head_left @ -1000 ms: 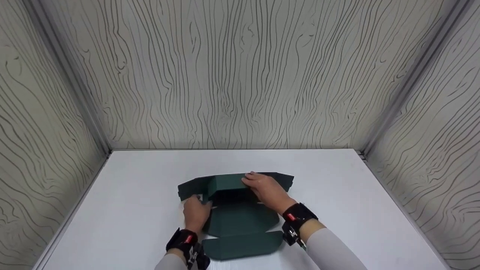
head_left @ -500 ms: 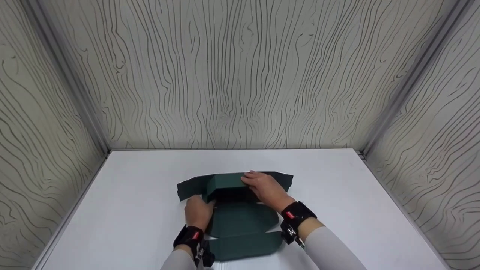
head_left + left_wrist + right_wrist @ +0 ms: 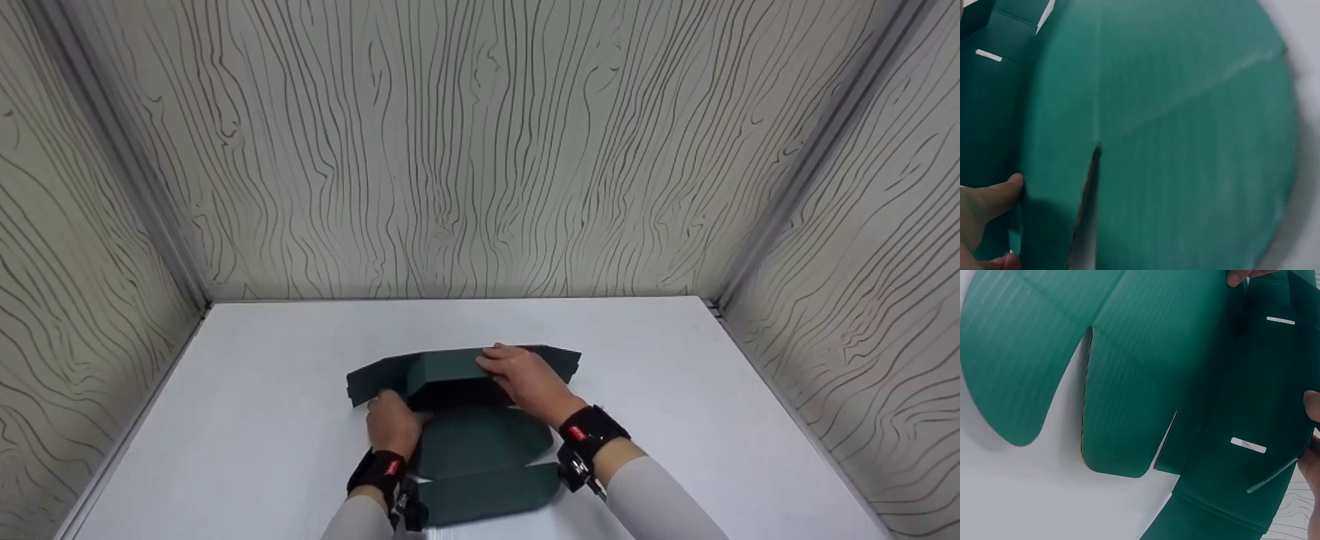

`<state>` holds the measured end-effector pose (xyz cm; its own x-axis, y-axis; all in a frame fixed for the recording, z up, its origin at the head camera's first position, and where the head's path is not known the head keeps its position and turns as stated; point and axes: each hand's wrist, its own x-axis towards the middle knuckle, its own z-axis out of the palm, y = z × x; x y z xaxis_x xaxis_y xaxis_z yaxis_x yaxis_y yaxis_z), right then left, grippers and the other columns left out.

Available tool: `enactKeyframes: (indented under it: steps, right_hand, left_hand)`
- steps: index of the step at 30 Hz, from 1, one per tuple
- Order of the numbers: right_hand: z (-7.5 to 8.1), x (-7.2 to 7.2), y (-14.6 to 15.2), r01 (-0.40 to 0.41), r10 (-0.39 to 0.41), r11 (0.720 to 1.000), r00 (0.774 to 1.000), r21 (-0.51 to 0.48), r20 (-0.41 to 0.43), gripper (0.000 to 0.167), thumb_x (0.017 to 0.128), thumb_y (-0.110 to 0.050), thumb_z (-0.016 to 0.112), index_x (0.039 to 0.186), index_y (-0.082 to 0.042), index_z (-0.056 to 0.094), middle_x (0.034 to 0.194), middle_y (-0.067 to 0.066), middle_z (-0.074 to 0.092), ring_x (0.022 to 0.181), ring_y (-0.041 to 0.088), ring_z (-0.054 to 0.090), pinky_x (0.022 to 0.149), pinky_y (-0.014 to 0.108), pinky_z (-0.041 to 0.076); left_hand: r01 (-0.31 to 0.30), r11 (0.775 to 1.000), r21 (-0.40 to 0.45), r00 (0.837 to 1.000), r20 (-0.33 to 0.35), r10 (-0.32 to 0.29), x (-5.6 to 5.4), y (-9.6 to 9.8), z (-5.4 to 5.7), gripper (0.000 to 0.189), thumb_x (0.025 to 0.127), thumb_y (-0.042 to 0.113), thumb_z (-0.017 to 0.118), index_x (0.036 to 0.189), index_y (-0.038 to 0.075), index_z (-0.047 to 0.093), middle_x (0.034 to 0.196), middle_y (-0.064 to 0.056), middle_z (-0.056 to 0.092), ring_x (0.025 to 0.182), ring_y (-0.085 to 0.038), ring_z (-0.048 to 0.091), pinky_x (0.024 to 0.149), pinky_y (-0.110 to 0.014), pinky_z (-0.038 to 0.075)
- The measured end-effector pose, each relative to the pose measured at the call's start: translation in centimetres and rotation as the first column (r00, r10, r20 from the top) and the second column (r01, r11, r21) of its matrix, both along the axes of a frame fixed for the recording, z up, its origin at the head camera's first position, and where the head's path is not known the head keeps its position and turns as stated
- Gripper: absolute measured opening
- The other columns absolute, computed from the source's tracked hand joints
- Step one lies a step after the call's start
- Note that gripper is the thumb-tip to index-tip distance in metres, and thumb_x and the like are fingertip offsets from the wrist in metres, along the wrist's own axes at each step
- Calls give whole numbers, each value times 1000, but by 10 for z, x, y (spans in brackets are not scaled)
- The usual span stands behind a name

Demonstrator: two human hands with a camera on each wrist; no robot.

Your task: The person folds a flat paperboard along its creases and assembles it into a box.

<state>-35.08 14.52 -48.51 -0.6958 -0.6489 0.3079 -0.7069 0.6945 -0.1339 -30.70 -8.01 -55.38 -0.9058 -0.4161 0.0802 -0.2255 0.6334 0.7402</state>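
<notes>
A green corrugated cardboard box, partly folded, lies on the white table. Its far wall is raised and bent over, and side flaps spread left and right. My left hand pinches the box's left side by the fold, its thumb lying against the green panel. My right hand grips the upper edge of the raised wall near its right end. In the right wrist view, that wall shows two white slots, with the right thumb at its edge.
The white table surrounds the box. Wood-grain panels stand behind it and on both sides. A rounded front flap of the box lies nearest the body. Each wrist wears a black strap with a small camera.
My left hand and wrist have shifted a little to the right, the thumb reaching further inward over the box. The right hand keeps its grip on the raised wall.
</notes>
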Motion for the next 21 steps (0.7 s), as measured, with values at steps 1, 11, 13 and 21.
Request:
enactKeyframes:
  steps: [1,11,13,21]
  right_hand:
    - [0,0,0,3,-3,1000,1000,4,4,39,95,-8,64,134,-12,63,140,9,60,132,28,56,105,41,49]
    - [0,-1,2,34,-34,999,999,-15,5,38,96,-12,64,134,-13,63,141,7,60,132,28,55,107,42,47]
    - [0,-1,2,27,-27,999,1000,-32,11,37,96,-11,63,133,-12,63,140,8,60,132,29,56,107,43,47]
    - [-3,-1,3,25,-25,997,1000,-78,7,37,96,-10,63,134,-11,63,140,9,60,133,27,55,107,43,47]
  left_hand:
    - [1,1000,8,1000,-3,-1,0,-1,0,38,67,13,89,92,-9,70,84,-20,70,74,-27,64,68,-43,54]
    - [53,993,110,998,35,-57,2,-7,2,23,69,6,85,82,-3,69,69,-9,62,62,-20,56,53,-29,43]
    - [56,991,121,997,42,-61,2,-8,1,14,72,3,79,78,-2,67,68,-9,61,61,-19,55,51,-28,42]
    - [63,996,68,993,96,-69,0,-11,4,23,73,4,74,90,-10,67,88,-22,67,76,-27,60,66,-39,52]
